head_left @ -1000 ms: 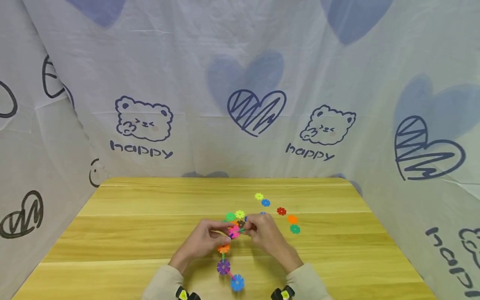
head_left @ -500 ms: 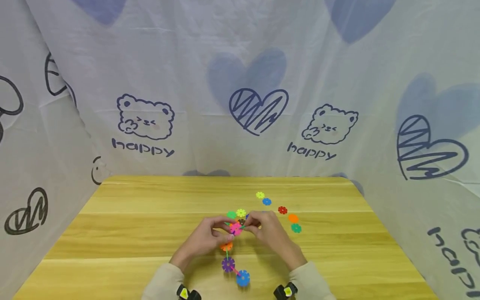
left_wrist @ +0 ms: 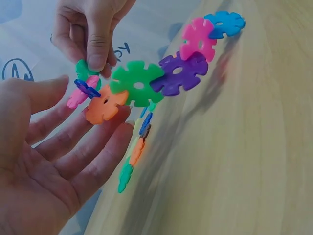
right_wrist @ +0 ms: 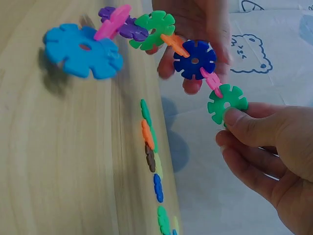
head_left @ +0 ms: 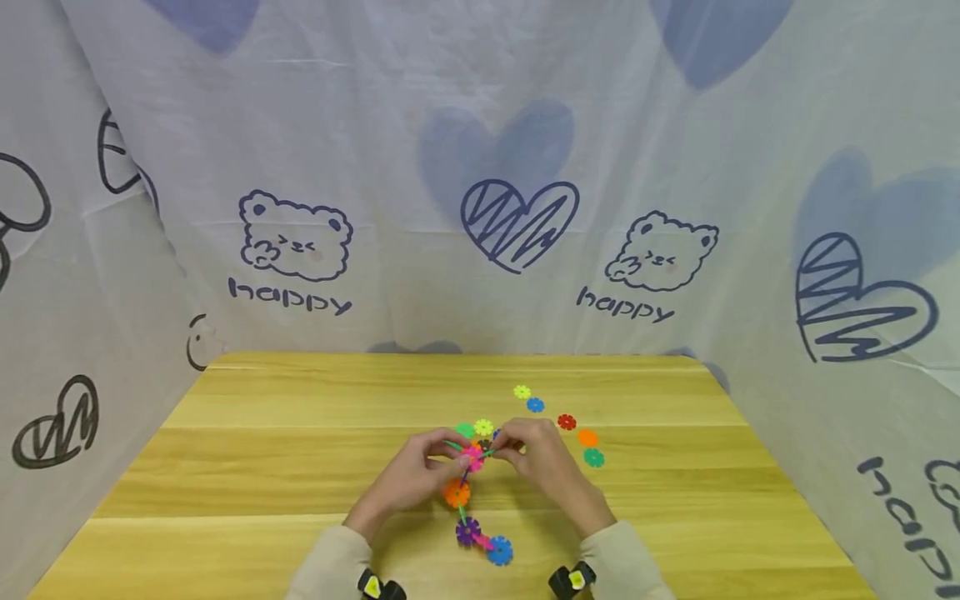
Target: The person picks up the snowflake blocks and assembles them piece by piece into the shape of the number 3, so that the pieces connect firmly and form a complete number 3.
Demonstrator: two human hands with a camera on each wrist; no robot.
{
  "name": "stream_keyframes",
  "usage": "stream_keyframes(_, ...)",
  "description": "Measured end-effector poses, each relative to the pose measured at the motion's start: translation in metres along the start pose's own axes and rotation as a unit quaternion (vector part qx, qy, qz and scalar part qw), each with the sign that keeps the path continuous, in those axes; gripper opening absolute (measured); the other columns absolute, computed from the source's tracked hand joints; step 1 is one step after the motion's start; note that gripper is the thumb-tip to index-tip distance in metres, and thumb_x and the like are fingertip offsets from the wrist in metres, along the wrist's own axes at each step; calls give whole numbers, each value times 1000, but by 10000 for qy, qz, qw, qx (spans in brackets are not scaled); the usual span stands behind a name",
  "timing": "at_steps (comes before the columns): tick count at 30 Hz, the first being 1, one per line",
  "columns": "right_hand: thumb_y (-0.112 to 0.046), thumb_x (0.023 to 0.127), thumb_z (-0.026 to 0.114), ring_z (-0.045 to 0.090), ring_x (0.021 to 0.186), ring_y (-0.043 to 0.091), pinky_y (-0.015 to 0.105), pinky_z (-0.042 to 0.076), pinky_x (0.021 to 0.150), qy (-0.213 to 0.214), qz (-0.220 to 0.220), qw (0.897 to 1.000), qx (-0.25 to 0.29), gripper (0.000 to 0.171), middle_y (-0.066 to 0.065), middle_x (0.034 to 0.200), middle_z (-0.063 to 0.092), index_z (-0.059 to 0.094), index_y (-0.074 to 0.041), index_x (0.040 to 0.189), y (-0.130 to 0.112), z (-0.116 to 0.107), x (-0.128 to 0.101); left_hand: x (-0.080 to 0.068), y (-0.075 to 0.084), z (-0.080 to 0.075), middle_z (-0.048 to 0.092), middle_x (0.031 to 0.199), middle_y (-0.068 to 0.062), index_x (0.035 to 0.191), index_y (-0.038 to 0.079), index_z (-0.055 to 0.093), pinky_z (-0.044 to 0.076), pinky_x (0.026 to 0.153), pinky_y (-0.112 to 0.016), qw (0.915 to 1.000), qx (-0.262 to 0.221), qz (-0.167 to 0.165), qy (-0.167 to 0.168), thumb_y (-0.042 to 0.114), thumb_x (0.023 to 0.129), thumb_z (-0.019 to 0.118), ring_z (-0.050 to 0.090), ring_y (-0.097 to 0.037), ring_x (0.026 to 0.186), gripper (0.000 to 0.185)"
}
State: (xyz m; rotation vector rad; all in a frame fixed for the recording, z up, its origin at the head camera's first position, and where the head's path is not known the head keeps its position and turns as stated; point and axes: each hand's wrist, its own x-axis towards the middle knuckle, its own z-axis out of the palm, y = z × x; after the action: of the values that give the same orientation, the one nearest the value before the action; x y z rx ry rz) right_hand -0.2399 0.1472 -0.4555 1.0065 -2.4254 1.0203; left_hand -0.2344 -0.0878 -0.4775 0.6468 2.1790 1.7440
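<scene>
Chain of linked flower-shaped discs [left_wrist: 146, 73], raised over the surface [head_left: 262, 467]. Your right hand [right_wrist: 291, 152] has its fingers clamped on the green end disc [right_wrist: 230, 95]; your left hand [left_wrist: 49, 169], fingers apart, lies beside the orange disc [left_wrist: 99, 111].

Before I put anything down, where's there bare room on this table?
Bare table lies left of the left hand and right of the rightmost green disc. Crowded: between that hand and the right hand, disc chain; just beyond, loose discs.

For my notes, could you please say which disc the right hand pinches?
The green end disc; the other linked green disc has neighbours on both sides.
</scene>
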Motion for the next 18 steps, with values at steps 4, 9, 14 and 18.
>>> stream_keyframes(4, 3, 84, 80, 75, 75, 18, 19, 60, 70, -39, 26, 9999, 91, 7, 10, 86, 79, 77, -3, 83, -1, 1, 1, 4, -2, 3, 72, 111, -17, 130, 2, 63, 61, 70, -27, 9999, -22, -108, -34, 26, 102, 66, 74, -18, 87, 37)
stream_keyframes(9, 4, 84, 80, 74, 74, 17, 18, 60, 71, -195, 53, 9997, 159, 6, 10, 86, 79, 77, -1, 85, -1, 2, 3, 8, -2, 7, 72, 114, -24, 135, 2, 61, 60, 77, -25, 9998, -14, -57, -213, 24, 103, 66, 77, -32, 94, 39)
stream_keyframes(14, -1, 86, 81, 74, 75, 14, 21, 60, 70, -408, 259, 9988, -104, 6, 7, 87, 79, 78, -5, 89, 4, -6, 4, 9, -1, 8, 71, 117, -28, 135, -3, 61, 62, 79, -25, 9997, 67, 39, -243, 22, 104, 64, 77, -36, 93, 39)
stream_keyframes(18, -1, 87, 80, 74, 77, 17, 20, 58, 67, -500, 640, 9959, -409, 6, 7, 87, 79, 78, -6, 90, 17, -24, 2, 6, -1, 5, 71, 118, -27, 132, -6, 63, 60, 75, -23, 9997, 214, -6, -145, 21, 103, 65, 77, -35, 91, 40)
